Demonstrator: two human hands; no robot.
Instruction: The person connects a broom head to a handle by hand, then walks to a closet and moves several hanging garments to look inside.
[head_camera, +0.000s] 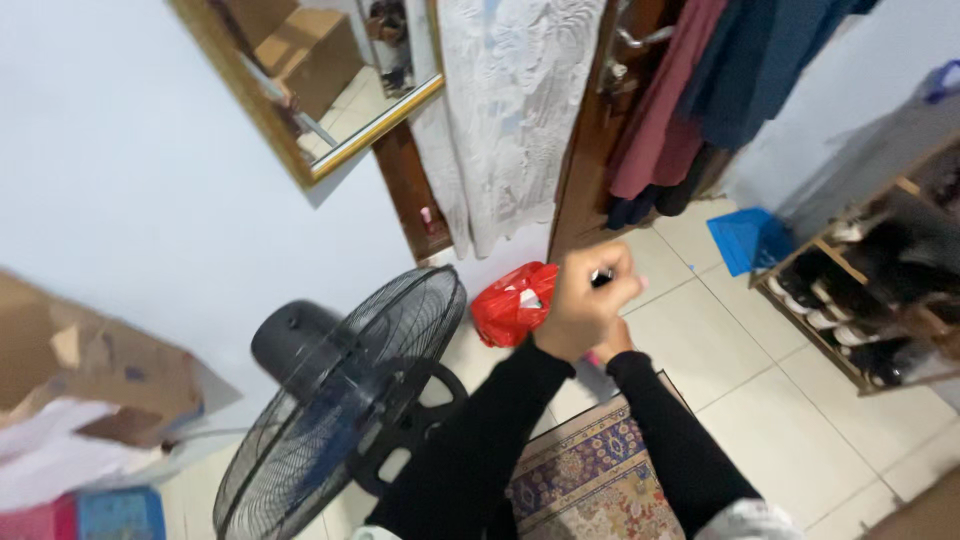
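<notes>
A small dark object, too blurred to identify, sits clamped in the left hand, whose fingers are curled into a tight fist around it, only its tip poking out at two o'clock. The right hand tucks just beneath at six o'clock, mostly hidden, so I cannot tell whether it grips anything. A red plastic bag lies on the tiled floor at nine o'clock. A black fan stands at eight o'clock, and a patterned rug lies at six. A shoe rack lines the wall at three o'clock.
</notes>
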